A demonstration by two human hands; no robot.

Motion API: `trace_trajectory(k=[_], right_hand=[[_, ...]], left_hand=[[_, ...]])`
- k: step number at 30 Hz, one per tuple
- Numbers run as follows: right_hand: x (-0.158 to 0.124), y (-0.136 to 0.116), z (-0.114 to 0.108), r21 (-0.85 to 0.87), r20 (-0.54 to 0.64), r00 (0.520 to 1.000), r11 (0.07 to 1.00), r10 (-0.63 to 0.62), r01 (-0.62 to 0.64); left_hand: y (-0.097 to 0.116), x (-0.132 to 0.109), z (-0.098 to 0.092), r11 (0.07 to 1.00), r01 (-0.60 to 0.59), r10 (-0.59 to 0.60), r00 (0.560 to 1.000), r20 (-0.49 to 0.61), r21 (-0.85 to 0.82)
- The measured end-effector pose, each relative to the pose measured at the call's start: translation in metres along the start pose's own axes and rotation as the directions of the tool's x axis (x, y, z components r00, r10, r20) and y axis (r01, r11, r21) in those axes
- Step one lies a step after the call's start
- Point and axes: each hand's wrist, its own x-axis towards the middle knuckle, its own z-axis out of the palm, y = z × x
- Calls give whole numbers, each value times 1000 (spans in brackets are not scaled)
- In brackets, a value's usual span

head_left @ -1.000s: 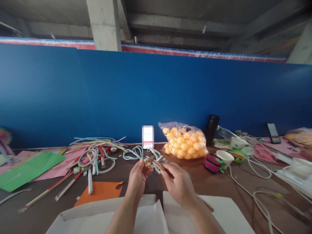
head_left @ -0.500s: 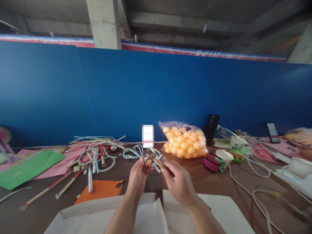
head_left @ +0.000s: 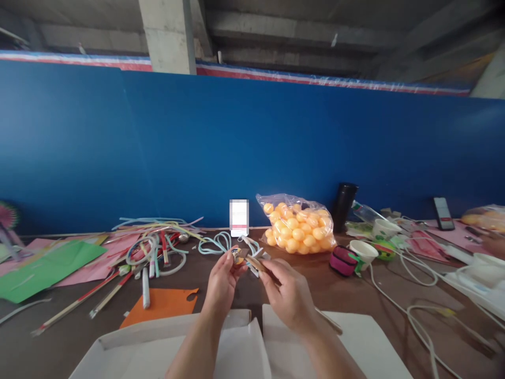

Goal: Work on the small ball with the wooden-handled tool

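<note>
Left hand (head_left: 221,281): in the head view, its thumb and fingers are pinching a small shiny yellow piece (head_left: 237,256).
Right hand (head_left: 290,292): its fingers are gripping a slim brown tool (head_left: 257,263), angling its dark end toward the piece; whether the two are touching, I cannot tell.
Yellow piece: it is sitting at the left fingertips, above the brown tabletop (head_left: 311,279), in front of the blue cord (head_left: 215,245).
Tool: over the last second it is shifting only slightly, while the left grip is staying put; careful, close work is apparently continuing.
</note>
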Motion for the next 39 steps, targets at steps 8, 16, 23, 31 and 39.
trace_trajectory(k=[8, 16, 23, 31, 39], right_hand=[[2, -1, -2, -24, -2, 1000, 1000, 13, -13], [2, -4, -2, -27, 1, 1000, 1000, -2, 2], [2, -2, -2, -23, 20, 999, 999, 25, -25], [3, -5, -4, 46, -39, 999, 999, 25, -23], [2, -5, -2, -19, -6, 1000, 1000, -12, 12]], left_hand=[[2, -2, 3, 1000, 10, -10, 1000, -28, 1], [3, -3, 4, 1000, 15, -16, 1000, -17, -14], [2, -2, 1, 1000, 14, -15, 1000, -3, -10], [1, 0, -1, 998, 24, -25, 1000, -5, -63], [2, -3, 2, 999, 14, -14, 1000, 8, -40]])
